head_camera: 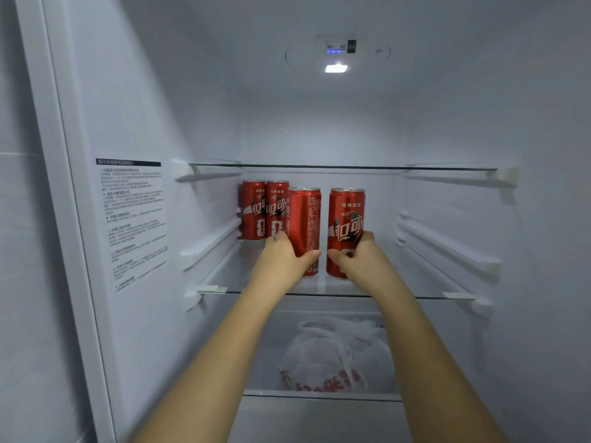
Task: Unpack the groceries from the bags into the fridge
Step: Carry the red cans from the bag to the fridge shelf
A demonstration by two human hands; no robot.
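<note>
Four red cans stand on the glass shelf (pixel 415 297): two at the back left (pixel 254 209) (pixel 276 206), and one gripped in each hand, left hand (pixel 284 257) on the left can (pixel 305 225), right hand (pixel 359 259) on the right can (pixel 345 219). One white bag (pixel 335 353) lies below.

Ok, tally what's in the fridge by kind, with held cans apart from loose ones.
held cola cans, one each in left hand and right hand: 2
free cola cans, back left: 2
white plastic bag, shelf below: 1, possibly more bundled
Total: 5
</note>
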